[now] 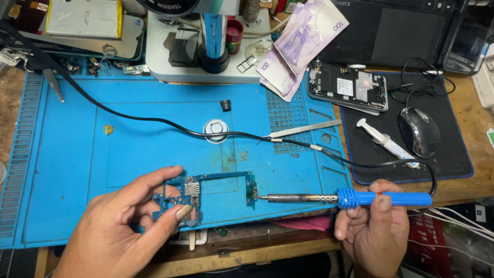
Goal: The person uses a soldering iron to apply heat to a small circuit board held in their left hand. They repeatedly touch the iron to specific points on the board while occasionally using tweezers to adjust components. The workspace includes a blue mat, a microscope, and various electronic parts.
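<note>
**Iron tip meets the right edge of the board**

The left hand (121, 226) pinches the blue frame-shaped circuit board (206, 193) at its left end, thumb and forefinger closed on the cluster of metal-shielded parts there. The board lies flat on the blue silicone work mat (77, 154), at the mat's near edge, with its long axis running left to right.

The right hand (373, 229) has its grip closed around the blue plastic handle of the soldering iron (350, 198). The iron lies almost level, in line with the board's long axis, and points leftward from the hand. Its metal tip touches, or sits just at, the narrow right-hand bar of the board; actual contact is too fine to tell.

So the board sits between the two hands, with the left hand on it and the right hand well apart, reaching it only through the iron. The iron's black cord (170, 126) loops away across the mat behind the board, passing a small round speaker (215, 128).
</note>
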